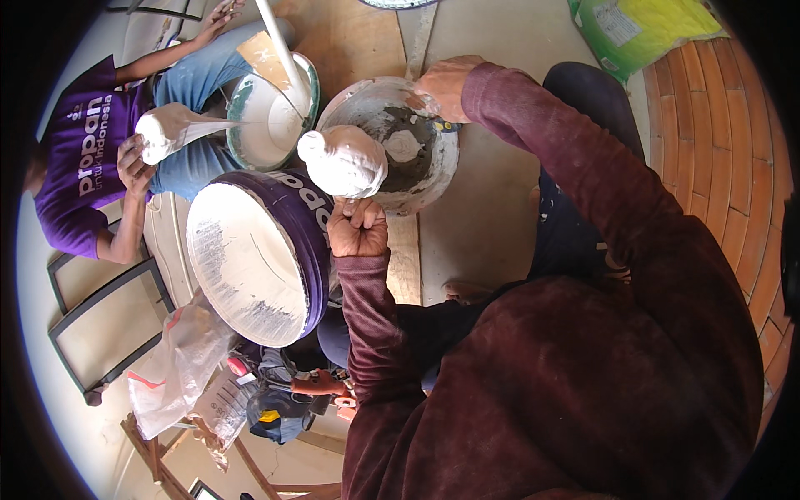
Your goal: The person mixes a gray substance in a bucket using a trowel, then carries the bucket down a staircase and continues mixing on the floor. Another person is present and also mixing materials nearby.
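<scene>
My left hand (358, 229) is closed below a large, smooth lump of white putty (346, 162), held up over the near-left rim of a mixing bucket (435, 185). Putty hides whatever tool carries the lump. My right hand (446, 90) grips the bucket's upper right rim, its fingers curled inward. Grey and white residue coats the bucket's inside, and a white dollop (402, 147) sits at its bottom. Beside my right fingers a small blue and yellow piece (447, 127) shows at the rim; I cannot tell what it belongs to.
Left of my hand a big purple tub (312, 242) leans, its pale inside facing left. A co-worker in a purple shirt (83, 167) holds a white-coated tool (162, 133) trailing putty to a green-rimmed bucket (236, 146). A green-yellow sack (642, 33) lies upper right; bags and tools lie lower left.
</scene>
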A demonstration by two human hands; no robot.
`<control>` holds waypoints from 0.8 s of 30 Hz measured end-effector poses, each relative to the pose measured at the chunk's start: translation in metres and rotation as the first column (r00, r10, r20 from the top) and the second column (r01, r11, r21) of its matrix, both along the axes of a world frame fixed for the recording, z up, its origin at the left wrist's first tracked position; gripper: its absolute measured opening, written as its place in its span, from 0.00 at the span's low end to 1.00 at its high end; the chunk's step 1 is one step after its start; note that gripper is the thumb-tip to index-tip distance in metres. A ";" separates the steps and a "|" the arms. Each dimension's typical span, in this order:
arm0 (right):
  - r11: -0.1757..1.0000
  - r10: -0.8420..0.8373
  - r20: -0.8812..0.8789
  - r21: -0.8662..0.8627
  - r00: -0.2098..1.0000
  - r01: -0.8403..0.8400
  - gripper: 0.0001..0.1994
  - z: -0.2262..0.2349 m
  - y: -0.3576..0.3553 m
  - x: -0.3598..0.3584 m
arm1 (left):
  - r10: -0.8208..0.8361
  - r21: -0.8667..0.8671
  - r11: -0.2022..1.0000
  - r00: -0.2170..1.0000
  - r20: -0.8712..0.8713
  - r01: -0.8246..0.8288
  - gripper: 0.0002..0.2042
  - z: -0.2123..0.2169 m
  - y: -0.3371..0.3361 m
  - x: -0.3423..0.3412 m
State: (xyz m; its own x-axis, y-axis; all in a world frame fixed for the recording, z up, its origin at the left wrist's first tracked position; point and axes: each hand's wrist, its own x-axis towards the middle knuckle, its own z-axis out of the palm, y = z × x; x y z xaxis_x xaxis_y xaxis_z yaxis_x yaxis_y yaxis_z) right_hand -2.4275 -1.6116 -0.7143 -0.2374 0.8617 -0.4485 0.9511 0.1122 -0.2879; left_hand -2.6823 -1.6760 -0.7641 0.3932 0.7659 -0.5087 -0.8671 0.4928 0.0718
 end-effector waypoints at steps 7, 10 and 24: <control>1.000 0.012 0.015 -0.014 1.000 -0.012 0.13 0.000 0.001 -0.001 | 0.005 0.001 1.000 1.000 -0.002 -0.005 0.06 0.000 0.001 -0.001; 1.000 0.021 0.023 -0.022 1.000 -0.020 0.13 -0.004 0.002 -0.001 | 0.004 0.010 1.000 1.000 0.008 -0.004 0.06 -0.001 0.001 -0.001; 0.999 0.019 0.032 -0.041 0.999 -0.017 0.12 -0.005 0.003 -0.002 | 0.001 -0.014 1.000 1.000 -0.007 -0.001 0.08 0.000 0.003 -0.001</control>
State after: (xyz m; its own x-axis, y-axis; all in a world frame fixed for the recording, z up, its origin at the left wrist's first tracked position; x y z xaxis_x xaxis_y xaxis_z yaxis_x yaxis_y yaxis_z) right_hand -2.4291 -1.6086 -0.7192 -0.2374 0.8382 -0.4910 0.9580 0.1183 -0.2613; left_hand -2.6834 -1.6732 -0.7642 0.3889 0.7589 -0.5223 -0.8672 0.4930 0.0707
